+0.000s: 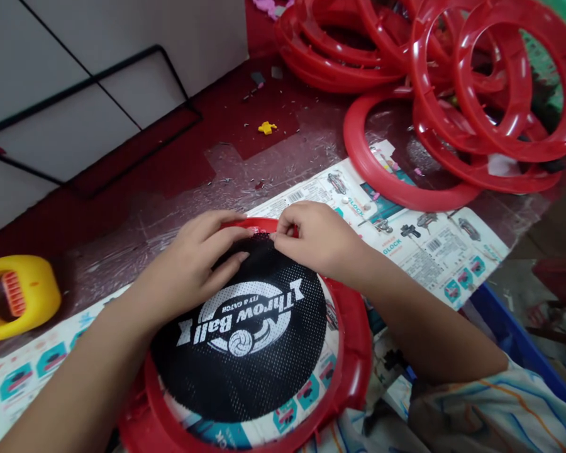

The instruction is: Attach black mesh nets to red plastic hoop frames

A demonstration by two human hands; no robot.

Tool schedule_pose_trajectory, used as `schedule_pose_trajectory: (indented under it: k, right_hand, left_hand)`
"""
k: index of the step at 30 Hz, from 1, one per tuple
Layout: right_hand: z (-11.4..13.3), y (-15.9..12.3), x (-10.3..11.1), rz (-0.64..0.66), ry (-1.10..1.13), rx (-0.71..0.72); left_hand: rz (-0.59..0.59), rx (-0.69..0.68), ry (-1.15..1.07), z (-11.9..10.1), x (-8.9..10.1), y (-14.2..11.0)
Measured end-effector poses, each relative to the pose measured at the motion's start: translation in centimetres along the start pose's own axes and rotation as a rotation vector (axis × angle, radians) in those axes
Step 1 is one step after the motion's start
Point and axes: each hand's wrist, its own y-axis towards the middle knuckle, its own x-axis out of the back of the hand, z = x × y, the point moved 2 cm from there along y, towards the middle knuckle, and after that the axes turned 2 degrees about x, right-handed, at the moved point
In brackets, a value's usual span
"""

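A round black mesh disc (264, 377), printed in white with "Throw Ball", lies inside a red plastic ring (356, 371) on the table in front of me. Its far edge meets the far side of the ring, while a gap shows along the near side. My left hand (202, 251) rests over the disc's far left edge, fingers stretched and apart, the tips on the mesh and the ring's rim. With bent fingers, my right hand (318, 242) pinches the mesh edge against the rim, its fingertips close to the left ones.
Several red rings (415, 195) are piled at the back right. A yellow plastic piece (42, 296) sits at the left, and a small yellow scrap (266, 128) lies further back. Printed card sheets (434, 251) cover the table. A black wire frame (122, 63) stands at the back left.
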Motion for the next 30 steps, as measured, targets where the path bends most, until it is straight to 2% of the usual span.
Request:
schedule_pose_trajectory:
  k: [5, 16, 24, 30]
  right_hand:
    - [-0.2, 0.3, -0.2, 0.045, 0.002, -0.01]
    - [-0.4, 0.6, -0.2, 0.043, -0.018, -0.008]
    - [0.2, 0.6, -0.6, 0.031, -0.068, -0.074]
    - [-0.1, -0.3, 1.3, 0.04, -0.03, -0.071]
  left_hand:
    - [0.003, -0.051, 0.026, 0.1, -0.2, -0.2]
    - [0.018, -0.076, 0.077, 0.5, -0.4, -0.4]
    - [0.021, -0.019, 0.221, 0.4, -1.1, -0.6]
    - [0.016, -0.031, 0.166, 0.6, -1.0, -0.5]
